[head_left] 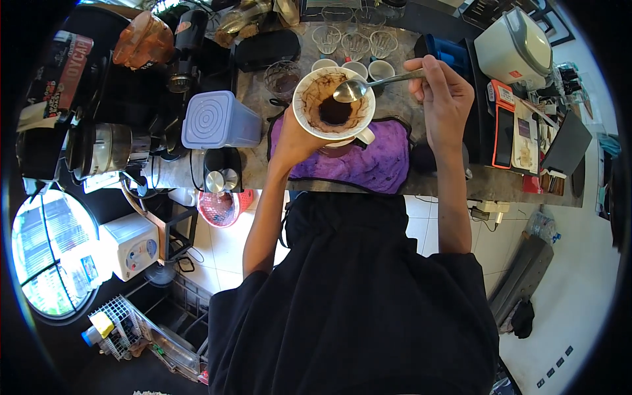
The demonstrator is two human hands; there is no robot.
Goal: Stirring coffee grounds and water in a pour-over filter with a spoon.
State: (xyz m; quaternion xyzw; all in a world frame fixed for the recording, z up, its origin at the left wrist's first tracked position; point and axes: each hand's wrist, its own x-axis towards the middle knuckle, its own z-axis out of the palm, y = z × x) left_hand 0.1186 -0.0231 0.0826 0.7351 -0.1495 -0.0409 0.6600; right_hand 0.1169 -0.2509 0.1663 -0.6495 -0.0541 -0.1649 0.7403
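My left hand (295,141) is wrapped round the side of a white coffee dripper (298,118), raised above the counter's front part. Brown coffee grounds streak its inner wall, and a dark patch lies at the bottom. Its small handle (365,136) points to the right. In my right hand (447,95) a metal spoon (351,91) is pinched by the end of its handle. The spoon's bowl hangs over the dripper's opening and looks bare. Beneath the dripper a purple cloth (378,164) with a black edge is spread on the counter.
Behind the dripper stand several clear glasses (355,46) and white cups (382,70). A dark-stained glass vessel (283,79) and a lidded blue-grey container (224,122) are to the left. A white lidded appliance (513,49) stands far right. A red basket (226,207) sits below the counter.
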